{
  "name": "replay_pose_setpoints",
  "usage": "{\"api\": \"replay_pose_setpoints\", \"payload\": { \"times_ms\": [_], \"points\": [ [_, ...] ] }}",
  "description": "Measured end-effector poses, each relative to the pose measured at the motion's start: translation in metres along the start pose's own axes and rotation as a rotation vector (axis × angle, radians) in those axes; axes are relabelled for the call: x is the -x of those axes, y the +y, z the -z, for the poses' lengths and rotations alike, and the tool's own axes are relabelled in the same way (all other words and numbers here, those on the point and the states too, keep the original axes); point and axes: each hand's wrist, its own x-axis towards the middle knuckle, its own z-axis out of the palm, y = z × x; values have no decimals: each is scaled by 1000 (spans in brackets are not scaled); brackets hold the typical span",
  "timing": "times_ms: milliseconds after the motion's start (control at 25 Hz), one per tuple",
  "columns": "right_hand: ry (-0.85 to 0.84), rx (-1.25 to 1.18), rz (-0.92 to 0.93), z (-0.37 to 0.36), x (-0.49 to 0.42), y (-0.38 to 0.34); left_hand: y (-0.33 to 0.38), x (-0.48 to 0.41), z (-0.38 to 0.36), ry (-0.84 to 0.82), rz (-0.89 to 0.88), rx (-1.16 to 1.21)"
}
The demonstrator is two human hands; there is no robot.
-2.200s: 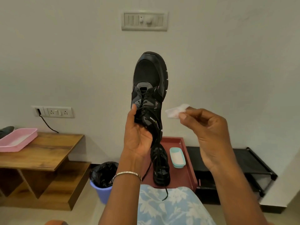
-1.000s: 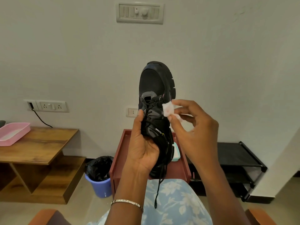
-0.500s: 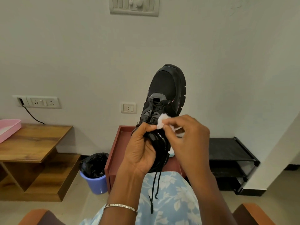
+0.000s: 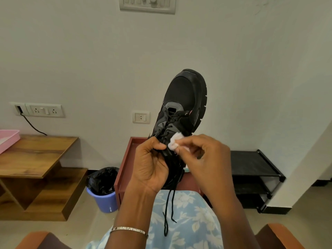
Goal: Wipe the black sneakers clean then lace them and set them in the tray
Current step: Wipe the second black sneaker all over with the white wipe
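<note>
Status: left hand (image 4: 152,169) wraps the sneaker (image 4: 183,97) at the mid and heel, fingers curled round it, thumb up by the eyelets. The toe points up and away, tilted right. Right hand (image 4: 203,159) pinches a white pad (image 4: 173,141) between thumb and fingertips, other fingers loosely bent. Change: about two seconds ago we held the pad off to the right, clear of the sneaker. A second ago it was level with the lacing. Now it is pressed on the upper just beside the laces, next to our left thumb tip. The sneaker has also come lower and closer to us. We read that as contact made and wiping under way, mid-upper first; toe cap, sole edge and heel likely still to do. Lace (image 4: 168,209) is only loosely threaded, ends hanging free over our lap, so lacing is not done. Tray (image 4: 125,164) stands behind and below the sneaker, well apart. The second sneaker showed in it earlier; our hands now hide that spot. Early in the task.
</note>
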Motion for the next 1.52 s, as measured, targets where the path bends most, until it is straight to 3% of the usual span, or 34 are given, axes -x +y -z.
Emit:
{"api": "replay_pose_setpoints", "payload": {
  "times_ms": [120,200,360,440,680,920,1080,1160,1280,1360,1520],
  "points": [
    [253,95,65,-6,-21,0,-2,0,0,11,-8,-45],
    [268,121,80,-9,-24,1,0,0,2,-2,-7,-41],
    [-194,59,20,-3,1,-3,8,-3,15,-10,-14,9],
    [-295,12,15,-1,7,-5,10,-3,17,17,-16,9],
    [-1,4,42,-12,-5,1,9,9,1,48,-33,-134],
    [-220,-147,-10,-7,7,-3,10,6,5,96,-23,-61],
    [44,13,46,-22,-1,-3,7,5,3,121,-5,-126],
    [79,15,34,-28,0,-2,5,7,3,124,0,-130],
    [-151,-21,5,-18,3,4,8,7,3,136,1,-112],
    [-201,-22,21,-12,5,7,9,5,2,109,21,-99],
    [44,24,39,-29,3,2,4,5,3,122,20,-93]
  ]
}}
